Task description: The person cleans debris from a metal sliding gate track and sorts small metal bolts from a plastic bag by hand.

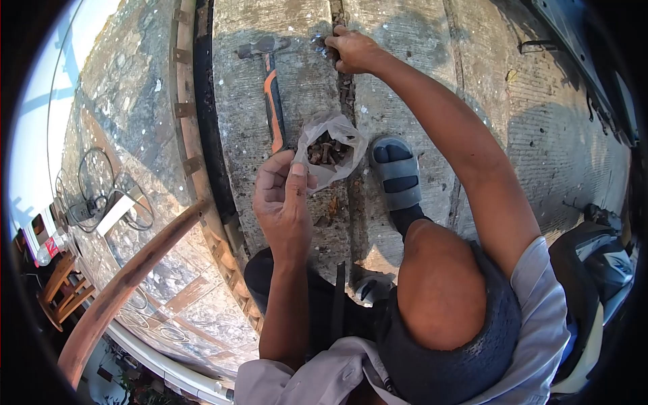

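My left hand [285, 199] pinches the near-left rim of a clear plastic bag [354, 150] between thumb and fingers. The bag's mouth gapes upward, and inside lie several small brown pieces [327, 152] that look like rusty bolts or scraps. My right hand [354, 52] is stretched far forward, its fingers curled down at a debris-filled groove [347, 94] in the concrete. What those fingertips hold, if anything, is hidden. A hammer [271, 91] with an orange and black handle lies left of the groove, its head pointing away from me and its handle end close to my left hand.
My sandalled foot [396, 174] stands right of the bag. A raised tiled ledge [135, 88] with a metal rail [182, 88] runs along the left, holding a coiled cable [91, 202]. A curved brown pole [135, 283] crosses the lower left. A motorbike [594, 270] is at the right.
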Demonstrator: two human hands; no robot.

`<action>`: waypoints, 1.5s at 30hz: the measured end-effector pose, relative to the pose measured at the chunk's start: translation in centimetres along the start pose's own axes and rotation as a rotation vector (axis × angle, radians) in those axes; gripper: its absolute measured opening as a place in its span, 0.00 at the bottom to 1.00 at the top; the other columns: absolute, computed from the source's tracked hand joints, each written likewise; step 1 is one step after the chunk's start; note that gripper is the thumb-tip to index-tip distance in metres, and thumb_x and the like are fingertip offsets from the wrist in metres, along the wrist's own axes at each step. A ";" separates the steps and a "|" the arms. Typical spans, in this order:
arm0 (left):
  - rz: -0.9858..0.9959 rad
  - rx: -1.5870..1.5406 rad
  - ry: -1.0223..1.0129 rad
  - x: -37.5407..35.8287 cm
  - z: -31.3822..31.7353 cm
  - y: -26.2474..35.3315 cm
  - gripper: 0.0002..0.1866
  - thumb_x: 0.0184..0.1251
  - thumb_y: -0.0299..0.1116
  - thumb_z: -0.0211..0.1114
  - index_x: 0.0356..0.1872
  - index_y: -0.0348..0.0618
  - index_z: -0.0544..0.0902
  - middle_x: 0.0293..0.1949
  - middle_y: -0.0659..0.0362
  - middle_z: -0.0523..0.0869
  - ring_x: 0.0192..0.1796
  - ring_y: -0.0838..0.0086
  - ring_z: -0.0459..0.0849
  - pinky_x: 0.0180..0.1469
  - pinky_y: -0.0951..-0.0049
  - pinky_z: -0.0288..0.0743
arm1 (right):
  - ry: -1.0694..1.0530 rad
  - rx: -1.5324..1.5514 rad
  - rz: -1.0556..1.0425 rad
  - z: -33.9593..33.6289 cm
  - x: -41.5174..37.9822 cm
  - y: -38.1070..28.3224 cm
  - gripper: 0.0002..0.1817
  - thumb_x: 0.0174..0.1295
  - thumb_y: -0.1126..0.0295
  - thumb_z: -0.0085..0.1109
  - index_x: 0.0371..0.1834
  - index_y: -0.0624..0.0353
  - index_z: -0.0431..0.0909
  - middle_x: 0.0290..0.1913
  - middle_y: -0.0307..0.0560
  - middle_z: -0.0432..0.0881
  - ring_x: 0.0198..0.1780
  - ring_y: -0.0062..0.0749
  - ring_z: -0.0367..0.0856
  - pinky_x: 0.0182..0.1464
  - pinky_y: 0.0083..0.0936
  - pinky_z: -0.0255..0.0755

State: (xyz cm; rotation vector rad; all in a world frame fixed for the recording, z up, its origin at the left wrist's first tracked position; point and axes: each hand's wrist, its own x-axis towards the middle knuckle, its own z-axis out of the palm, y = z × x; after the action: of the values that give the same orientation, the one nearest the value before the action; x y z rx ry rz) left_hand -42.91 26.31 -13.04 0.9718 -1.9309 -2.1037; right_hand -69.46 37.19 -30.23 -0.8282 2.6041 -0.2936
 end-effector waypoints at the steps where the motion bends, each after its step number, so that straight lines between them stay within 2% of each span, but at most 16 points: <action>1: 0.002 -0.001 -0.001 -0.1 -0.1 0.0 0.12 0.73 0.29 0.60 0.53 0.35 0.77 0.35 0.61 0.83 0.36 0.81 0.80 0.41 0.79 0.72 | -0.013 0.012 0.017 0.1 -0.2 0.0 0.32 0.56 0.70 0.63 0.67 0.48 0.71 0.62 0.49 0.72 0.65 0.45 0.72 0.66 0.40 0.71; 5: 0.006 -0.043 0.000 -0.3 -0.6 0.0 0.12 0.73 0.30 0.62 0.51 0.33 0.77 0.36 0.60 0.83 0.37 0.81 0.81 0.42 0.80 0.75 | 0.055 0.044 -0.012 1.6 -0.7 1.7 0.28 0.55 0.70 0.65 0.62 0.50 0.76 0.58 0.49 0.77 0.55 0.43 0.80 0.60 0.39 0.76; 11: -0.035 -0.103 -0.030 0.0 -1.2 -0.3 0.13 0.73 0.28 0.60 0.54 0.35 0.76 0.36 0.59 0.83 0.38 0.79 0.82 0.46 0.73 0.78 | 0.138 1.176 0.239 -0.4 -5.5 3.0 0.20 0.59 0.69 0.68 0.55 0.59 0.80 0.39 0.47 0.85 0.37 0.28 0.83 0.34 0.23 0.80; 13: -0.061 -0.247 -0.048 0.2 -1.0 -0.6 0.14 0.72 0.28 0.61 0.55 0.36 0.75 0.38 0.58 0.83 0.39 0.77 0.82 0.47 0.72 0.79 | 0.234 1.427 0.087 -3.1 -8.3 0.7 0.18 0.60 0.68 0.69 0.51 0.63 0.81 0.37 0.46 0.85 0.35 0.24 0.83 0.31 0.18 0.79; 15: -0.077 -0.361 -0.033 0.1 -0.5 -0.7 0.14 0.72 0.28 0.62 0.54 0.35 0.75 0.39 0.57 0.83 0.39 0.77 0.83 0.47 0.71 0.79 | 0.072 1.466 -0.071 -7.5 -12.1 -3.4 0.13 0.63 0.70 0.66 0.49 0.62 0.81 0.35 0.45 0.84 0.30 0.23 0.82 0.25 0.17 0.72; 17: -0.084 -0.438 0.018 0.0 0.2 -0.5 0.12 0.72 0.28 0.62 0.52 0.34 0.75 0.40 0.56 0.83 0.38 0.77 0.82 0.45 0.73 0.79 | -0.037 1.414 -0.199 -8.9 -15.2 -7.1 0.12 0.62 0.71 0.65 0.48 0.60 0.82 0.35 0.44 0.85 0.30 0.22 0.82 0.25 0.18 0.74; 19: -0.067 -0.467 0.034 -0.4 0.3 -0.7 0.12 0.71 0.27 0.62 0.51 0.35 0.75 0.41 0.56 0.83 0.39 0.77 0.82 0.46 0.73 0.80 | -0.388 1.248 -0.194 -9.8 -16.3 -9.4 0.14 0.59 0.71 0.65 0.49 0.60 0.82 0.36 0.46 0.85 0.31 0.23 0.83 0.27 0.21 0.78; 21: -0.051 -0.494 0.033 -0.8 0.5 -1.0 0.11 0.71 0.26 0.62 0.51 0.35 0.75 0.42 0.56 0.83 0.40 0.76 0.82 0.46 0.73 0.80 | -0.510 1.069 -0.212 -7.5 -15.6 -10.3 0.17 0.57 0.70 0.64 0.50 0.63 0.82 0.39 0.49 0.86 0.33 0.31 0.85 0.36 0.26 0.82; 24: -0.048 -0.512 0.037 -0.9 -0.1 -1.6 0.11 0.70 0.25 0.62 0.50 0.36 0.75 0.43 0.55 0.82 0.41 0.76 0.82 0.47 0.73 0.80 | 0.102 0.595 -0.518 -2.5 -15.6 -10.6 0.17 0.57 0.70 0.63 0.50 0.64 0.82 0.41 0.51 0.87 0.37 0.40 0.86 0.44 0.30 0.82; 27: -0.064 -0.491 0.072 -0.5 -0.8 -1.7 0.11 0.70 0.25 0.62 0.50 0.36 0.76 0.44 0.55 0.82 0.42 0.76 0.82 0.48 0.74 0.79 | -0.104 0.501 -0.378 -5.1 -17.3 -9.9 0.16 0.59 0.69 0.62 0.50 0.63 0.82 0.46 0.53 0.85 0.44 0.44 0.85 0.51 0.33 0.80; 30: -0.079 -0.466 0.062 -0.4 -0.9 -1.6 0.12 0.70 0.25 0.62 0.51 0.36 0.76 0.45 0.55 0.82 0.42 0.75 0.82 0.48 0.74 0.79 | 0.053 0.717 -0.039 -8.5 -18.9 -5.6 0.17 0.60 0.68 0.62 0.52 0.61 0.82 0.53 0.57 0.82 0.50 0.42 0.84 0.53 0.35 0.77; 35: -0.063 -0.414 -0.001 -0.6 -0.7 -1.6 0.13 0.72 0.28 0.60 0.54 0.36 0.75 0.47 0.54 0.82 0.45 0.74 0.82 0.49 0.71 0.79 | 0.260 0.161 0.349 5.7 -20.3 6.7 0.16 0.60 0.67 0.62 0.50 0.61 0.81 0.51 0.54 0.81 0.51 0.45 0.83 0.55 0.37 0.76; 38: -0.058 -0.401 0.026 -1.2 0.0 -1.5 0.14 0.74 0.30 0.59 0.55 0.36 0.74 0.46 0.55 0.82 0.45 0.74 0.82 0.50 0.70 0.78 | 0.082 0.278 0.377 6.8 -20.0 9.0 0.16 0.60 0.69 0.59 0.52 0.58 0.80 0.54 0.56 0.80 0.59 0.49 0.78 0.61 0.40 0.71; 41: -0.021 -0.354 0.042 -1.5 -0.2 -2.2 0.18 0.77 0.34 0.56 0.60 0.34 0.71 0.49 0.51 0.81 0.46 0.72 0.82 0.52 0.69 0.77 | 0.167 0.561 0.346 4.0 -17.3 6.7 0.16 0.60 0.70 0.58 0.51 0.59 0.80 0.53 0.56 0.81 0.58 0.51 0.79 0.60 0.40 0.72; 44: -0.018 -0.354 0.072 -1.8 -0.2 -2.0 0.18 0.77 0.35 0.55 0.60 0.35 0.71 0.48 0.54 0.81 0.46 0.73 0.82 0.51 0.71 0.77 | 0.353 0.285 0.223 2.7 -13.1 5.6 0.15 0.60 0.69 0.57 0.50 0.59 0.81 0.51 0.57 0.82 0.56 0.52 0.80 0.58 0.41 0.73; 45: -0.015 -0.290 0.097 -2.0 -0.5 -1.9 0.17 0.77 0.35 0.55 0.60 0.36 0.71 0.47 0.54 0.81 0.46 0.74 0.81 0.51 0.72 0.77 | 0.273 0.239 0.281 1.9 -13.0 5.5 0.16 0.59 0.68 0.58 0.50 0.59 0.81 0.51 0.57 0.82 0.55 0.52 0.80 0.58 0.41 0.74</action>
State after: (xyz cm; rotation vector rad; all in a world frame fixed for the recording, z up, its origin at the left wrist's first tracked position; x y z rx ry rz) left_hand -40.43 27.19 -14.04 1.0060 -1.5239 -2.2182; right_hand -61.71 49.11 -29.77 -0.3553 2.8149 -0.6593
